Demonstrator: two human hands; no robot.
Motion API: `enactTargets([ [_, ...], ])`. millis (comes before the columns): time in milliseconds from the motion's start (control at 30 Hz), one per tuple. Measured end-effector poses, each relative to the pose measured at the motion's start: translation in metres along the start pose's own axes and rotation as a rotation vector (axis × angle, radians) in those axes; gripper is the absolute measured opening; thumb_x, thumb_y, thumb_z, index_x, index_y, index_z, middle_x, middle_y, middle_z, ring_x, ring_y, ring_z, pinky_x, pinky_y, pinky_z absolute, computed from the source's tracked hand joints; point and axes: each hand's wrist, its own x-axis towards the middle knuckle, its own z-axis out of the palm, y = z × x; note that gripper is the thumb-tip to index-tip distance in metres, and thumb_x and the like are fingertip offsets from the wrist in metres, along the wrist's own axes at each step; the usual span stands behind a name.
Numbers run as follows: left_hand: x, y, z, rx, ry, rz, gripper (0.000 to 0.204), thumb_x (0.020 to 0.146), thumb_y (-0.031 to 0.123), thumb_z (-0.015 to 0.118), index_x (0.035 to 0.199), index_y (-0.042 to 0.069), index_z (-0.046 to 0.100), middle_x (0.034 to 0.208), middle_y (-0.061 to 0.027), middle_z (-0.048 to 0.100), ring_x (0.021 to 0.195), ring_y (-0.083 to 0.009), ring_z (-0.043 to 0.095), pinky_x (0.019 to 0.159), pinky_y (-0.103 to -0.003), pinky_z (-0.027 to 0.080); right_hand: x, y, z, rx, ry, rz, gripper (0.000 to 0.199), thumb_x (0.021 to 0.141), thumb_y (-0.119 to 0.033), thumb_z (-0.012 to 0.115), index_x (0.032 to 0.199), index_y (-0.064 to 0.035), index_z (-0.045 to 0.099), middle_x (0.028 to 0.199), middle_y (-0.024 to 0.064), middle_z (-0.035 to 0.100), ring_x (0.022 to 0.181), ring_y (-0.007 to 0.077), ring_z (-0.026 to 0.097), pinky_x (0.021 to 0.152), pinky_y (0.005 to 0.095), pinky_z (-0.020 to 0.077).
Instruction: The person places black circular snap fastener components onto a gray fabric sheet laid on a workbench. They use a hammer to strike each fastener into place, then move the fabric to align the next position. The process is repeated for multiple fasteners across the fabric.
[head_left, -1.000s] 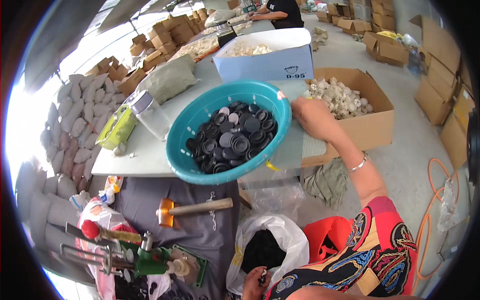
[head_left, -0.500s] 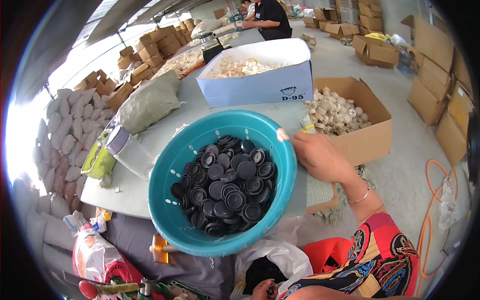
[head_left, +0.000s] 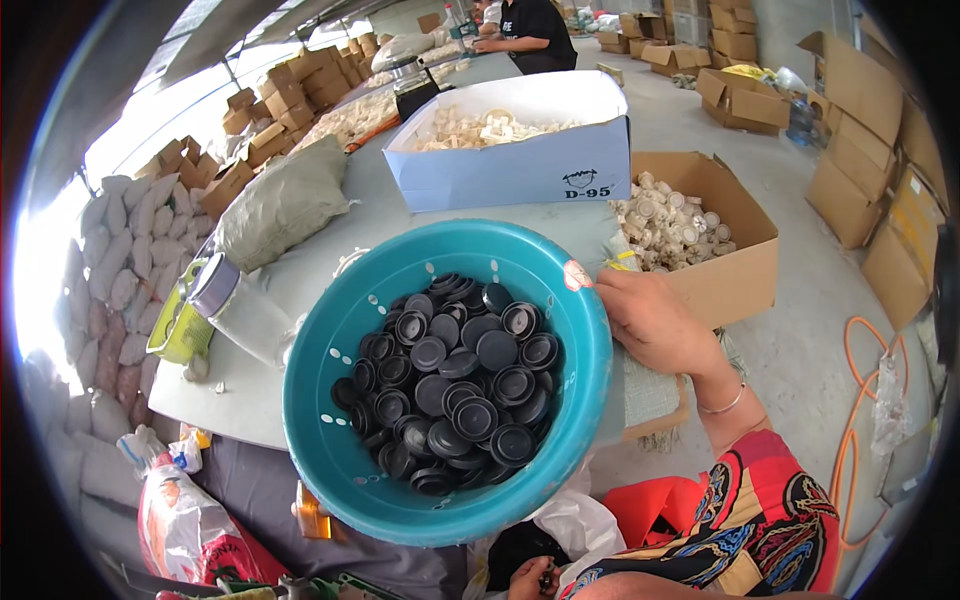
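Note:
A teal plastic basin (head_left: 590, 400) fills the middle of the view, tilted over the table's front edge. Inside lie many round black plastic caps (head_left: 470, 400). At the basin's right rim is my right hand (head_left: 655, 315), wearing a bracelet, its fingers closed on the edge. At the bottom edge my left hand (head_left: 528, 582) shows only in part, fingers closed round small dark pieces (head_left: 547, 578). Beside that hand, a white plastic bag (head_left: 582, 525) has black contents (head_left: 520, 545). The basin hides part of the bag.
On the table (head_left: 225, 400) stand a blue-white box (head_left: 510, 175) of cream plastic parts, a clear jar (head_left: 245, 310), a green basket (head_left: 178, 330) and a grey-green sack (head_left: 285, 205). A carton (head_left: 725, 285) of pale parts is at right. An orange hose (head_left: 850, 450) hangs farther right.
The basin has come slightly nearer and lower, covering more of the white bag and the orange object below it. My right hand has moved with its rim.

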Motion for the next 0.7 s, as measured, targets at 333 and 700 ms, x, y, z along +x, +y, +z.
enactTargets([
  [333,-0.043,0.074,-0.218,-1.097,-0.623,-0.018,0.026,0.093,0.030,0.062,0.105,0.007,0.064,0.082,-0.0057,0.061,0.072,-0.0183,0.055,0.065,-0.033,0.043,-0.004,0.001,0.007,-0.018,0.029,-0.014,0.011,0.077,-0.003,0.057,0.088,-0.0033,0.057,0.083,0.0120,0.053,0.079,0.0361,0.056,0.063,0.0456,0.0436],
  [700,-0.056,0.116,-0.236,-1.509,-0.727,-0.252,0.011,0.093,0.016,0.062,0.096,0.005,0.062,0.078,-0.0118,0.067,0.054,-0.0160,0.058,0.043,-0.026,0.041,-0.002,-0.001,0.004,0.030,0.041,-0.008,0.014,0.083,-0.006,0.057,0.097,-0.0033,0.062,0.083,0.0147,0.056,0.081,0.0376,0.057,0.067,0.0470,0.0448],
])
